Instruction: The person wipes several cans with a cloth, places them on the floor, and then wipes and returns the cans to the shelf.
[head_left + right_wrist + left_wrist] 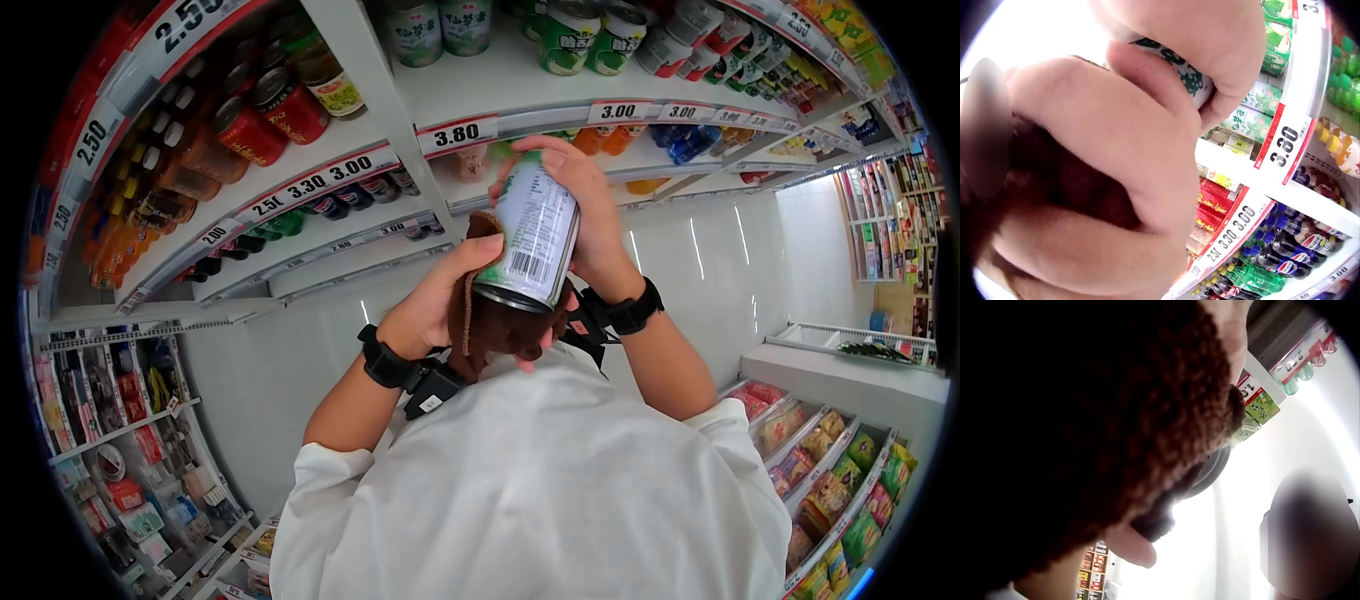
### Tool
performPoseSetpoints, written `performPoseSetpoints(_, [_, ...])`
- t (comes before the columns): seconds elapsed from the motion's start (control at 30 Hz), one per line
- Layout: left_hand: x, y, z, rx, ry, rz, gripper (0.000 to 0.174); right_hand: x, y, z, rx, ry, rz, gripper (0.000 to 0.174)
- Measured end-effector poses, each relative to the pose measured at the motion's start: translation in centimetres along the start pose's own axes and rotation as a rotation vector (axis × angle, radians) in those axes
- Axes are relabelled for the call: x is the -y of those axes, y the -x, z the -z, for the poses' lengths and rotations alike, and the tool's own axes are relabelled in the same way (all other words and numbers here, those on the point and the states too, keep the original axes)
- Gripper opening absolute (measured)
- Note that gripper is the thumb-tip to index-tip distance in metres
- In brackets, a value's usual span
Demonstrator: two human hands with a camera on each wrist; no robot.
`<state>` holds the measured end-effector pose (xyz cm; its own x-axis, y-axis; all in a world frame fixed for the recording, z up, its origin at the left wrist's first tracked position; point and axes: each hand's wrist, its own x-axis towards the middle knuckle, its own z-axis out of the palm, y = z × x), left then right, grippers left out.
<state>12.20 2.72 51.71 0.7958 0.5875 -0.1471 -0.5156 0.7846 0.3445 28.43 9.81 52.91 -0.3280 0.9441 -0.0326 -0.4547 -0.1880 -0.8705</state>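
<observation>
A white and green can (533,225), tilted with its base toward the body and a barcode facing up, is held between both hands in the head view. The right hand (590,215) curls round its far end and right side. The left hand (440,290) has its thumb on the can's left side and grips a brown fuzzy cloth item (500,330) beneath the can. In the left wrist view the brown fuzzy item (1147,425) covers much of the picture, with the can's rim (1210,475) behind it. Fingers of the right hand (1110,144) wrap the can (1191,78) in the right wrist view.
Drink shelves (440,115) with price labels curve across the front, close beyond the hands. Snack racks (825,470) stand at the lower right, and a rack of hanging goods (130,430) at the left. Pale floor (290,370) lies between them.
</observation>
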Motion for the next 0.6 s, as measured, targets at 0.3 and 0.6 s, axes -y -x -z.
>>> performPoseSetpoints(0.3, [-0.2,-1.4,-1.9,0.025,0.227,-0.044,0.079,0.8,0.5,0.4,0.217,0.154,-0.024,0.045])
performPoseSetpoints(0.6, [-0.6,-0.5,-3.2,-0.148,-0.178,-0.205,0.062,1.9,2.6,-0.2,0.266,0.325,-0.044,0.054])
